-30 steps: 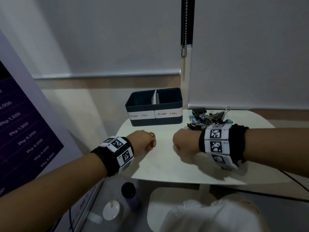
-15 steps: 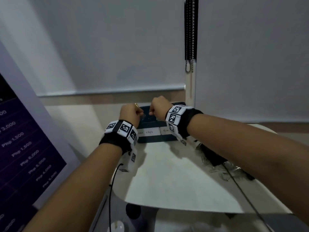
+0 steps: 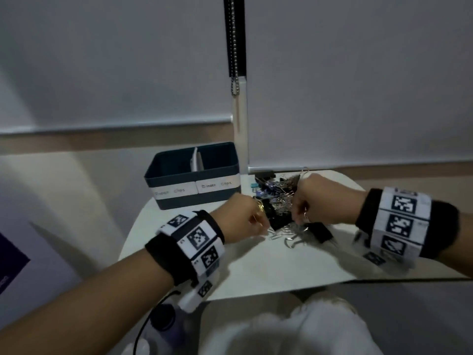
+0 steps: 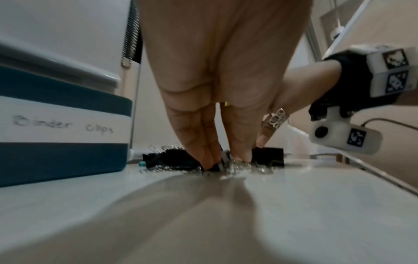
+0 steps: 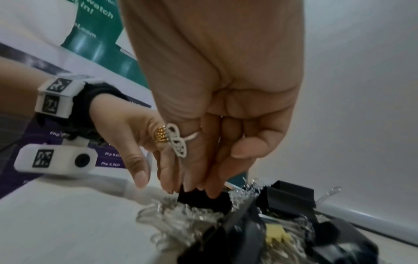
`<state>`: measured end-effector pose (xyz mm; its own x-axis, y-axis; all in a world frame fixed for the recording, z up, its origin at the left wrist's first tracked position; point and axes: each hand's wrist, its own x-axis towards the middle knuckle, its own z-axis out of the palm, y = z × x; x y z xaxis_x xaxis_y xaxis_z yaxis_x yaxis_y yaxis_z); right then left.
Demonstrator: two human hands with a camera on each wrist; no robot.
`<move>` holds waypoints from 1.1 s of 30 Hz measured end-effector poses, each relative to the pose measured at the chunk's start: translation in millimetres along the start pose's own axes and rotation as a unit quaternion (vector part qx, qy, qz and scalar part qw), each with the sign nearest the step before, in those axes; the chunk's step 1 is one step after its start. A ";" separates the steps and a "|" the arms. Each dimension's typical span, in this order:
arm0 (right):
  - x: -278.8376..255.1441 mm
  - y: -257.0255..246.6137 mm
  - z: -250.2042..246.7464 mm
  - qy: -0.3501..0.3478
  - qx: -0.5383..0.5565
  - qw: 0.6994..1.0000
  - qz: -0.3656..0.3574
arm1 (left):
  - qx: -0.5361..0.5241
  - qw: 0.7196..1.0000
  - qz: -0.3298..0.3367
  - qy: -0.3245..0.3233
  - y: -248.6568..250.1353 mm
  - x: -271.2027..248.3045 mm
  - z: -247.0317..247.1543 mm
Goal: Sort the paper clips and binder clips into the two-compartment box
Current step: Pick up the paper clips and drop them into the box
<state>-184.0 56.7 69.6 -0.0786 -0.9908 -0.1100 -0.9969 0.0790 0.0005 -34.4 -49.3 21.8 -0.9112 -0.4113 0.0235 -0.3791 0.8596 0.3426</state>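
We reach both hands into the clip pile (image 3: 277, 201): our left hand (image 3: 243, 217) and right hand (image 3: 316, 201) touch it, grip unclear.

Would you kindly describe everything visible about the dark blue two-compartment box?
The dark blue two-compartment box looks like plastic, rectangular and open-topped, standing upright at the back of the white table, left of the clip pile. A pale divider splits it. Its white front band reads "Paper clips" left and "Binder clips" right. Neither hand touches it.

Box (image 4: 56, 100) label: "Binder clips". Banner (image 5: 108, 159): "Php 6,000", "Php 5,000".
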 end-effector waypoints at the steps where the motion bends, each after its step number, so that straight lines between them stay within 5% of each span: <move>1: -4.6 2.9 5.3 -0.005 -0.015 1.000 0.009 | 0.005 1.000 0.004 -0.018 6.5 4.0 7.1; 8: 10.2 5.2 33.6 -0.015 -0.048 0.998 0.043 | 0.086 0.995 -0.033 -0.029 22.7 16.3 26.8; 13: 13.0 -2.9 40.2 -0.019 -0.073 0.997 0.006 | 0.105 0.991 -0.077 -0.011 10.0 7.8 25.3; 19: 18.0 -1.4 43.5 -0.021 -0.009 0.999 -0.043 | 0.092 0.992 -0.086 -0.004 -8.1 -8.2 12.5; 33: 24.9 0.7 48.1 -0.044 0.101 0.994 -0.010 | 0.052 0.990 -0.132 -0.019 -8.5 8.8 17.8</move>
<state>-186.3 37.4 19.1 -0.0494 -0.9796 -0.1946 -0.9753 0.0893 -0.2019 -42.1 -54.8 2.4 -0.7828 -0.6156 -0.0907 -0.6176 0.7509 0.2341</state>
